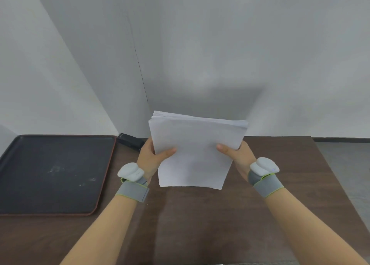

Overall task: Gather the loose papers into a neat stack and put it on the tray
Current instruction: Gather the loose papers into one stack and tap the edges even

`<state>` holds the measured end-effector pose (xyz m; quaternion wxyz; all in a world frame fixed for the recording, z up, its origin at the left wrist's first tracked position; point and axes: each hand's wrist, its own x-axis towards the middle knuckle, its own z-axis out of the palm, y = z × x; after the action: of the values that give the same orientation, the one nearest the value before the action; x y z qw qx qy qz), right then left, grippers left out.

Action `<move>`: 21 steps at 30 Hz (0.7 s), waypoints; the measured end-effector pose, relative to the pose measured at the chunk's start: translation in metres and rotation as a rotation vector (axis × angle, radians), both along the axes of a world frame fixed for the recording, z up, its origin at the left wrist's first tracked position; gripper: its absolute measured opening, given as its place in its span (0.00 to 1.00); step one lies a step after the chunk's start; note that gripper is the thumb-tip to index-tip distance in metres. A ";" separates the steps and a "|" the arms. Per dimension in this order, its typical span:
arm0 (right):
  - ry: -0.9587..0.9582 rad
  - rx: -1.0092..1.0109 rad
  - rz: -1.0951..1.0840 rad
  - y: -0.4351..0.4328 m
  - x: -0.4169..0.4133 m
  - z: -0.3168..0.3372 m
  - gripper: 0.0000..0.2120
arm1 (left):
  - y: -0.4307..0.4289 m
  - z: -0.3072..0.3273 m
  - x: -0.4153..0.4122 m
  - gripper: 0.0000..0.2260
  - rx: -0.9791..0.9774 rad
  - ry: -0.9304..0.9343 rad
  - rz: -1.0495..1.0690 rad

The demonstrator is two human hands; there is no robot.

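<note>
A stack of white papers (195, 144) is held up above the dark wooden table (220, 224), tilted towards me, its top edges slightly fanned. My left hand (152, 156) grips the stack's left side, thumb on the front sheet. On the other side my right hand (236, 154) grips it the same way. A dark flat tray (12, 194) with a reddish-brown rim lies on the table to the left, apart from the papers, with nothing on it.
A small black object (130, 140) lies at the table's back edge, between the tray and my left hand. White walls meet in a corner behind the table. The table's right edge drops to a grey floor (350, 174).
</note>
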<state>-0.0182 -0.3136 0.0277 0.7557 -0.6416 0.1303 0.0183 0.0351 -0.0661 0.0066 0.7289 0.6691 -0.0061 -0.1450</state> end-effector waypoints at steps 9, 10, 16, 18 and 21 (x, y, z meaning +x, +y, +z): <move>0.029 -0.020 0.059 -0.003 -0.005 -0.013 0.13 | -0.008 -0.005 -0.005 0.14 0.014 0.081 0.006; 0.028 -0.021 0.054 -0.003 -0.006 -0.015 0.13 | -0.007 -0.005 -0.006 0.14 0.019 0.082 0.002; 0.077 -0.097 0.108 -0.001 -0.015 -0.033 0.15 | -0.002 -0.010 -0.012 0.18 0.056 0.142 -0.100; 0.096 -0.096 0.099 0.001 -0.016 -0.038 0.14 | -0.003 -0.011 -0.012 0.18 0.074 0.145 -0.104; 0.103 -0.098 0.094 0.000 -0.014 -0.040 0.12 | -0.005 -0.011 -0.014 0.17 0.116 0.133 -0.079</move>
<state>-0.0324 -0.3135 -0.0119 0.7138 -0.6816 0.1397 0.0804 0.0216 -0.0708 -0.0044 0.6815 0.6981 0.0244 -0.2181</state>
